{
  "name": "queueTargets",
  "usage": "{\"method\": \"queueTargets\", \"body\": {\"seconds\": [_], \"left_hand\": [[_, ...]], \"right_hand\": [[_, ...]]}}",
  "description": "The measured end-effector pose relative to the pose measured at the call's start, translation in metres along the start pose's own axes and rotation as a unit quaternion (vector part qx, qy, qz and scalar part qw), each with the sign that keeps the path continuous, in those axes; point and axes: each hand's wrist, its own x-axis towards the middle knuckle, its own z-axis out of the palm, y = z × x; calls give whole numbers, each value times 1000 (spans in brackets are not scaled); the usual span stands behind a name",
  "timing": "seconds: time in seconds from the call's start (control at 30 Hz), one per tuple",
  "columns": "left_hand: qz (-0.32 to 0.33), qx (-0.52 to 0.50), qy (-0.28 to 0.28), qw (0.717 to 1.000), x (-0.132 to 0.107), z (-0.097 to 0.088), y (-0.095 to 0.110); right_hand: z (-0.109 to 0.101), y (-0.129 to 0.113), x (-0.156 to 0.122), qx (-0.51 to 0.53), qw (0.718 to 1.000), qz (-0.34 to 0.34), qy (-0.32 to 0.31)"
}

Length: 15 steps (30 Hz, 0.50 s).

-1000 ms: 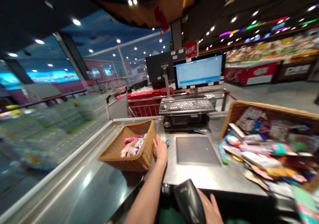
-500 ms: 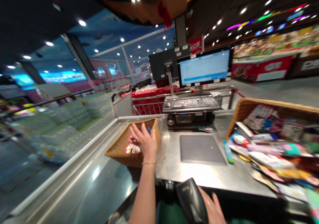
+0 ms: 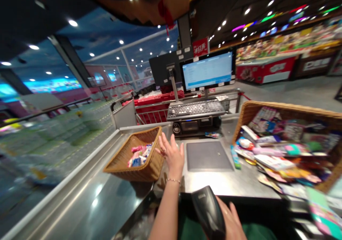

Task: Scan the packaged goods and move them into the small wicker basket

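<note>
- The left hand (image 3: 173, 157), spread and empty, is drawing back beside the basket (image 3: 117, 162), leaving packets (image 3: 140, 154) inside.
- The right hand (image 3: 232, 217) is curling around the scanner (image 3: 208, 208).

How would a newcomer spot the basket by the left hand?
Start at the lit screen. Look down and left to the metal counter, where a wicker basket sits beside the left hand. Unlike the crammed basket on the right, it holds only a small pile of packets.

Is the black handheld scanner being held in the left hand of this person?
No, the right hand holds the black scanner, while the left hand is open with fingers spread.
</note>
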Motion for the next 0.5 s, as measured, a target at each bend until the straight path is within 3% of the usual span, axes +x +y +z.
{"method": "queueTargets", "body": {"seconds": [0.2, 0.37, 0.5], "left_hand": [[13, -17, -39, 999, -18, 10, 23], [41, -35, -73, 996, -32, 19, 43], [58, -47, -93, 993, -40, 23, 61]], "right_hand": [[-1, 6, -3, 15, 999, 22, 20], [-12, 19, -3, -28, 999, -11, -29], [-20, 27, -4, -52, 998, -2, -35]]}}
